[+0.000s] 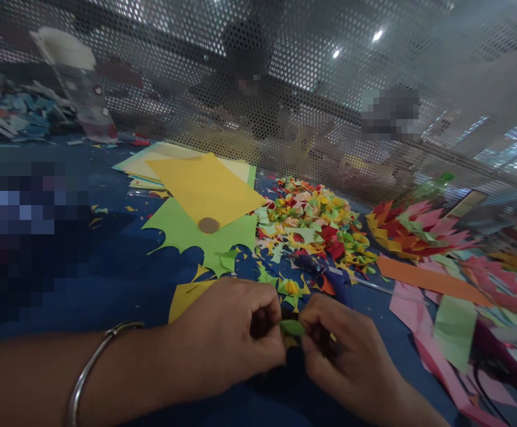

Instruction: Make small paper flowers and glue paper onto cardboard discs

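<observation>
Between my fingertips is a small green piece of paper (pixel 292 327), pinched at its two ends. My left hand (pixel 235 326), with a silver bangle on the wrist, is closed on its left end. On its right end, my right hand (pixel 338 344) is closed with thumb and forefinger. Just beyond lies a small yellow-and-green folded paper piece (pixel 292 288). A yellow paper (pixel 184 296) shows partly behind my left hand. Farther off, a green sheet with round cut-outs (pixel 182 228) lies under a yellow square sheet (pixel 205 184), with a brown disc (pixel 208 225) on top.
Colourful paper scraps (pixel 316 219) are heaped behind my hands. A tool with a thin rod (pixel 374 287) lies to the right, near an orange paper strip (pixel 431 279) and layered paper flowers (pixel 418 228). A plastic cup (pixel 89 89) stands back left. A perforated metal screen (pixel 173 77) borders the table.
</observation>
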